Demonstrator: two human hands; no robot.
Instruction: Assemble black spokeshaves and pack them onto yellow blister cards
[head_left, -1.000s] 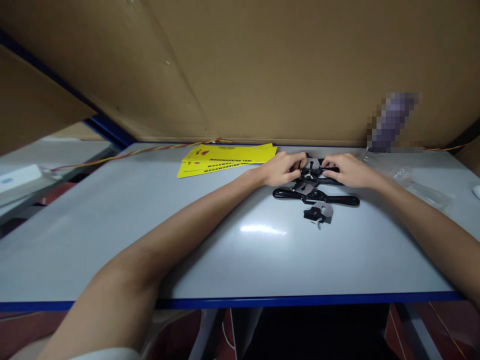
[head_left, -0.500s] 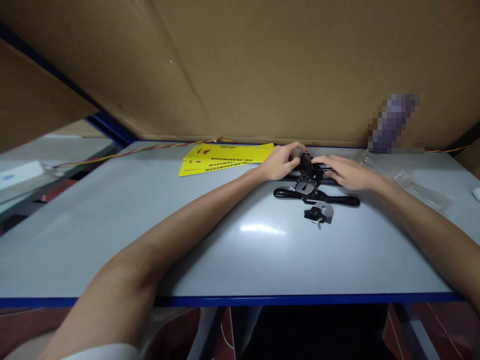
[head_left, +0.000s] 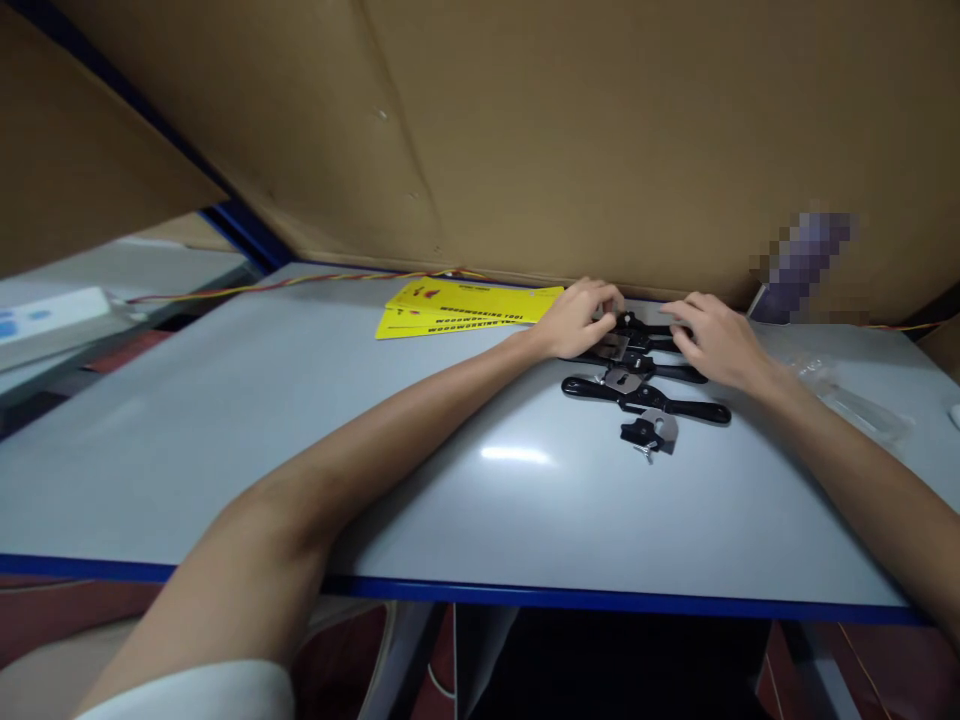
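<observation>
Several black spokeshaves lie in a row, one behind another, with the nearest spokeshave (head_left: 646, 398) in full view. My left hand (head_left: 581, 318) rests over the left ends of the farther ones. Its fingers and thumb are curled in close to the farthest spokeshave (head_left: 649, 328), and whatever is between them is hidden. My right hand (head_left: 716, 340) hovers by the right handles, fingers apart and nothing visible in them. A steel blade (head_left: 622, 381) lies just behind the nearest spokeshave. In front are a black cap (head_left: 639, 433), another blade (head_left: 664, 425) and small screws (head_left: 646, 453).
Yellow cards (head_left: 465, 302) printed "WOODWORKING TOOL" overlap left of my left hand. Clear plastic bags (head_left: 855, 400) lie to the right. A cardboard wall (head_left: 525, 150) closes off the back, with a red-and-yellow wire (head_left: 322, 283) along it. The grey table (head_left: 450, 510) has a blue edge.
My right hand has drawn away to the right from the dark part both hands were at, uncovering more of the far spokeshaves. My left hand stays near the same spot. The view has shifted slightly.
</observation>
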